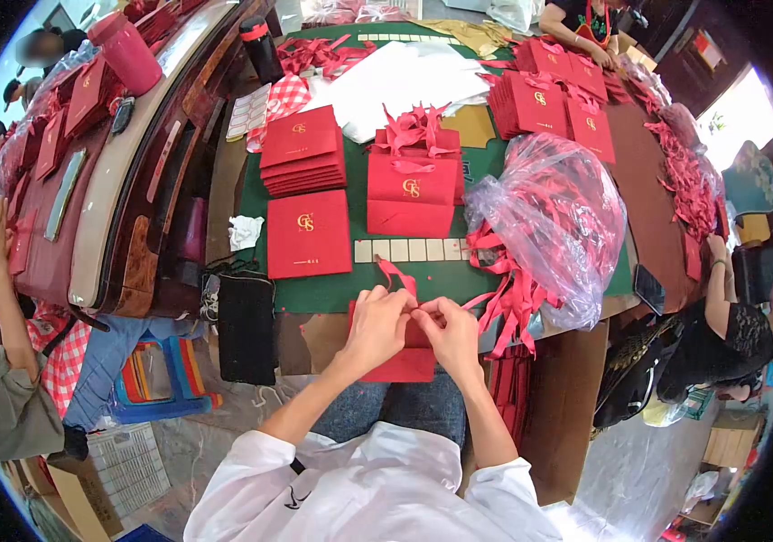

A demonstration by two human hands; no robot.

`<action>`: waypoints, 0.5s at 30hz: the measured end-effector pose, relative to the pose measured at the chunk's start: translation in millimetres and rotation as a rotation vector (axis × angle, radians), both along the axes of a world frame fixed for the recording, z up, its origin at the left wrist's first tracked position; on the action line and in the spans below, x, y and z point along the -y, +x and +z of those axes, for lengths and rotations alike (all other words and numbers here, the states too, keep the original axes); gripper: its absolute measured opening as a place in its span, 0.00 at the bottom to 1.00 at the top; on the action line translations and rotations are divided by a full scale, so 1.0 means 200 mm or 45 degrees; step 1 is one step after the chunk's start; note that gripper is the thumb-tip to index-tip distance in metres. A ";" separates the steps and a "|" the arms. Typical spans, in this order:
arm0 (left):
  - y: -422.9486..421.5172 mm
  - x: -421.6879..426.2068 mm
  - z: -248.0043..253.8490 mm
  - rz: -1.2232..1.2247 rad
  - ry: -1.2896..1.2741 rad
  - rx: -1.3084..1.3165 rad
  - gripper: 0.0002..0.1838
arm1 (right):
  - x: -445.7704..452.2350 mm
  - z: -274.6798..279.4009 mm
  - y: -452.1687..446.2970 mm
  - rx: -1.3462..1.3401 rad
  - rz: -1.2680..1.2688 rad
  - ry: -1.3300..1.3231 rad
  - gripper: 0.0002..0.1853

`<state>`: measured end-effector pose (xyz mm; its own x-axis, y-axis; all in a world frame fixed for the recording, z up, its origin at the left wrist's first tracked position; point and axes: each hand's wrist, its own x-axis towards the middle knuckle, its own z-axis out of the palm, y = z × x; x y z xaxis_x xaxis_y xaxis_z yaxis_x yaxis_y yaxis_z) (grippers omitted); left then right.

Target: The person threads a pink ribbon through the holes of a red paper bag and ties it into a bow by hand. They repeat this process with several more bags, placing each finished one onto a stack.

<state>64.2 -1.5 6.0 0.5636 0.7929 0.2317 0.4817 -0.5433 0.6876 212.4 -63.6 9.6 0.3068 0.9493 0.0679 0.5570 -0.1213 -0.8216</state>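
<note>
Close to my body, over my lap at the table's front edge, is a red paper gift bag (402, 366). My left hand (374, 323) is closed in a pinch on a red ribbon (395, 274), whose loose end sticks up toward the table. Against it, my right hand (450, 331) pinches at the same ribbon near the bag's upper part; the exact point of grip is hidden by the fingers. Beyond my hands a red bag with a gold logo (411, 194) lies with ribbons on top. Left of it sits a flat red bag (309, 234) before a stack of bags (302, 154).
A clear plastic sack of red ribbons (556, 226) spills over the table edge at right. A row of pale tiles (409, 250) crosses the green tabletop (314, 294). More bag stacks (531, 101) stand at back right. Other people work at left, right and back.
</note>
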 end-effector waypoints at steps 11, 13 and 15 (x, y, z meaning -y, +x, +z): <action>-0.01 0.04 0.07 -0.127 0.244 -0.033 0.08 | -0.08 0.08 0.19 0.130 0.302 -0.216 0.14; -0.01 0.06 0.07 -0.124 0.326 -0.025 0.07 | -0.10 0.07 0.22 0.092 0.501 -0.299 0.14; 0.00 0.06 0.06 -0.151 0.437 0.031 0.06 | -0.14 0.08 0.28 0.066 0.607 -0.426 0.12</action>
